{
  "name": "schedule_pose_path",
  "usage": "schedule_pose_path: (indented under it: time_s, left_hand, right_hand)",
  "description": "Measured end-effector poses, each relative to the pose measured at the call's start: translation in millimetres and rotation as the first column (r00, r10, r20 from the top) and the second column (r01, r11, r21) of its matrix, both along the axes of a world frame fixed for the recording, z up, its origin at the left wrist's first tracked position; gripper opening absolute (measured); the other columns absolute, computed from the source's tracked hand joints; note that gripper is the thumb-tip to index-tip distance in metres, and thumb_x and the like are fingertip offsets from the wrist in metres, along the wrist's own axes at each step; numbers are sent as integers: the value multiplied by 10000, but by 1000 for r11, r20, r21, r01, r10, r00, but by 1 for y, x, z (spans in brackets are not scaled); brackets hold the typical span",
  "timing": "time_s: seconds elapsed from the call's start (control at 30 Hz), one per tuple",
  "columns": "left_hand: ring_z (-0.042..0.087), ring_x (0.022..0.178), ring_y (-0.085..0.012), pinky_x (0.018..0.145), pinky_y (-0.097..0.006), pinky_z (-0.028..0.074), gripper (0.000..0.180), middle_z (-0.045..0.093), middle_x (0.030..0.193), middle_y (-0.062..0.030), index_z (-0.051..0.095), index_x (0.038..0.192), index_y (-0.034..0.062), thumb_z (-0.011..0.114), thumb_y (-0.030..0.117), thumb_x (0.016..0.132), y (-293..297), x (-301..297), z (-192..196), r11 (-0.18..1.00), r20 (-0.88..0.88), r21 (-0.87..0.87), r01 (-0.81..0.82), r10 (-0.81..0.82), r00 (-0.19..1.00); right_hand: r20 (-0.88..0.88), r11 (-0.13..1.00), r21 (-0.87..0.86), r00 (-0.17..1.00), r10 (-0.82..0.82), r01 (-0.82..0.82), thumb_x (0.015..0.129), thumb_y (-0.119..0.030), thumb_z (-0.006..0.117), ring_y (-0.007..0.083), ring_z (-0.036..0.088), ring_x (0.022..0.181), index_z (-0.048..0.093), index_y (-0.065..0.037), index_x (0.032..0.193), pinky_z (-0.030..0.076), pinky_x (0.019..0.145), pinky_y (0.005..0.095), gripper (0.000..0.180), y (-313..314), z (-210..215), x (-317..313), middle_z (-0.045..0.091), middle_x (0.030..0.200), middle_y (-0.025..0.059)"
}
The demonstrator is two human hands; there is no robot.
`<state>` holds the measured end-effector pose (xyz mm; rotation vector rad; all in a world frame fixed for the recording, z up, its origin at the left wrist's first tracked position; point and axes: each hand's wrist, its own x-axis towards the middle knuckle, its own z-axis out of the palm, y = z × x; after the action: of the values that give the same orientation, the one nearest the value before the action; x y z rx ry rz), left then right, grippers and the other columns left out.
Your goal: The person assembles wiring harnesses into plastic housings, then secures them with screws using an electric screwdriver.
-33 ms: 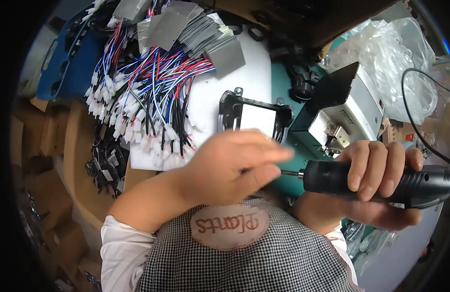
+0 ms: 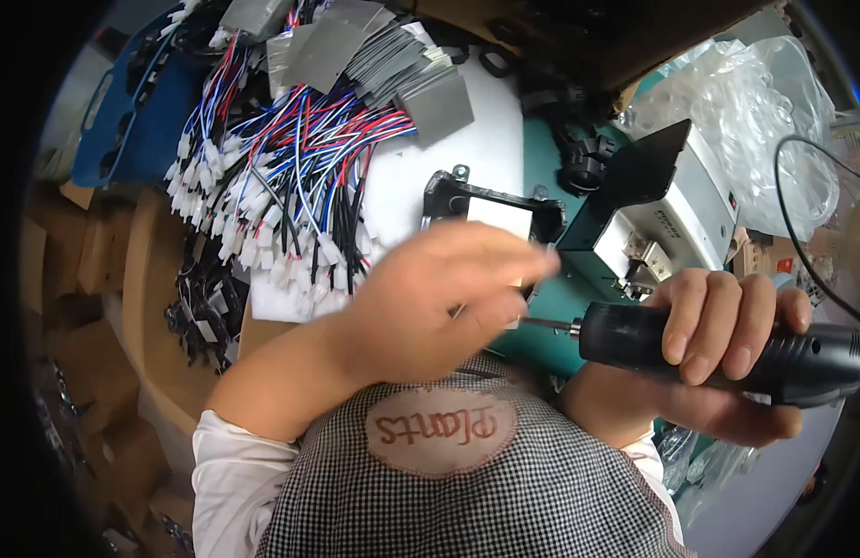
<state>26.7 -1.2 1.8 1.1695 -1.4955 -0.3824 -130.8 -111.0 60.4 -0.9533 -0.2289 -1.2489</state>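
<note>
Right hand (image 2: 727,321) being wrapped around an electric screwdriver (image 2: 625,342), to the near right of the black frame (image 2: 547,220)

The electric screwdriver is being held on its side, the fingers being bent over the top of its body and the thumb being kept below. Its long axis is being laid roughly left to right, across the near side of the black frame, with the bit (image 2: 553,325) being aimed leftward. The frame's body is therefore being passed by rather than pointed at: it is being left beyond the bit and a little to the left.

The left hand (image 2: 430,302) is being held nearer to the black frame, its blurred shape being laid over the near left part and partly hiding the white panel (image 2: 500,217) inside. Its fingers are being stretched together toward the right, with the thumb being held below them, close to the bit's tip. Whether anything is being pinched there, or the tip is being touched, cannot be told.

Left of the black frame, wire bundles (image 2: 291,195) are being carried by a white foam sheet (image 2: 495,112); right of it, a metal box (image 2: 700,200) is being supported on the green-topped table (image 2: 574,288).
</note>
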Motion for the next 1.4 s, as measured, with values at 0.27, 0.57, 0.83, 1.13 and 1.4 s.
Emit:
schedule_pose_path:
  time_s: [0.27, 0.57, 0.83, 1.13, 1.4]
  left_hand:
    - [399, 1270, -355, 1051, -449, 329, 633, 438, 1348, -174, 571, 1197, 64, 778, 290, 643, 2, 35, -11, 900, 479, 316, -302, 123, 869]
    - [447, 1211, -355, 1003, -421, 391, 737, 425, 1362, -161, 570, 1203, 66, 845, 312, 565, 0, 40, -25, 877, 332, 435, -204, 54, 942]
    - [471, 1186, -360, 976, -417, 417, 714, 453, 1334, -172, 593, 1180, 52, 848, 315, 567, 0, 44, -32, 901, 311, 387, -199, 75, 947]
    - [462, 1191, -371, 983, -428, 406, 703, 447, 1336, -182, 587, 1195, 45, 831, 340, 606, -1, 46, -29, 890, 293, 421, -174, 48, 955]
    - [460, 1190, -375, 976, -423, 412, 702, 443, 1334, -181, 591, 1196, 47, 834, 334, 604, -1, 46, -32, 891, 276, 420, -172, 55, 960]
  right_hand:
    - [-71, 977, -212, 997, -13, -3, 739, -547, 712, 142, 548, 568, 467, -30, 1170, 454, 519, 279, 716, -1, -14, 28, 539, 777, 41]
    - [-150, 924, -371, 988, 40, -93, 811, -588, 611, 200, 574, 600, 415, -36, 1273, 493, 538, 321, 746, -9, -38, 50, 543, 810, 96]
    - [-222, 913, -395, 975, 17, -106, 785, -593, 650, 203, 569, 568, 398, -60, 1250, 503, 518, 323, 752, -7, -44, 60, 535, 782, 94]
    - [-184, 867, -488, 983, 9, -99, 740, -601, 684, 195, 564, 510, 394, -33, 1207, 500, 470, 311, 790, -5, -38, 67, 543, 736, 82]
    - [-166, 904, -425, 985, -43, -32, 740, -597, 691, 190, 562, 513, 409, -32, 1197, 491, 464, 314, 780, 3, -38, 71, 545, 726, 83]
